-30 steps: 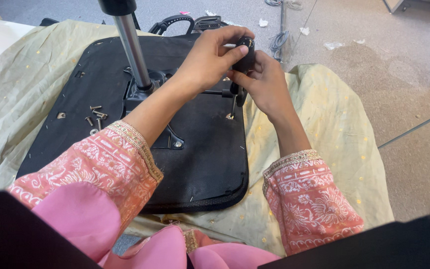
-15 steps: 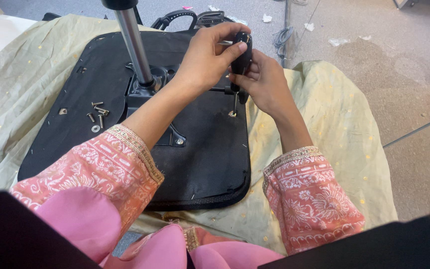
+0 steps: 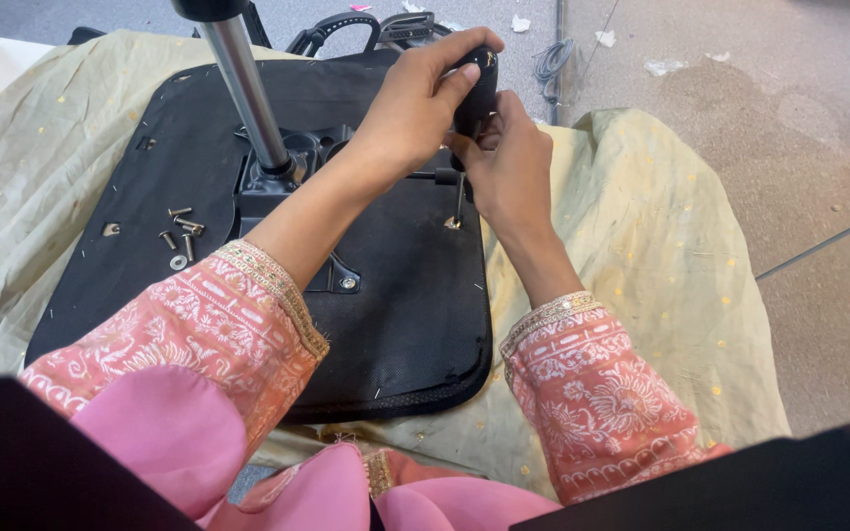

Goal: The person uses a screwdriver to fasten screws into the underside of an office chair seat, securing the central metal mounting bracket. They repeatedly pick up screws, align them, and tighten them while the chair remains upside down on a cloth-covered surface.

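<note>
On green cloth, upturned chair seat

There is one view only, from the camera on my head, so nothing is shared with a second one. It looks steeply down and a little forward over my lap. It sits close: my pink patterned sleeves fill the lower part of the frame, and my left hand and right hand meet just above the middle. The upturned black chair seat takes the centre and left, lying on a pale green cloth. The grey floor runs off the upper right.
</note>
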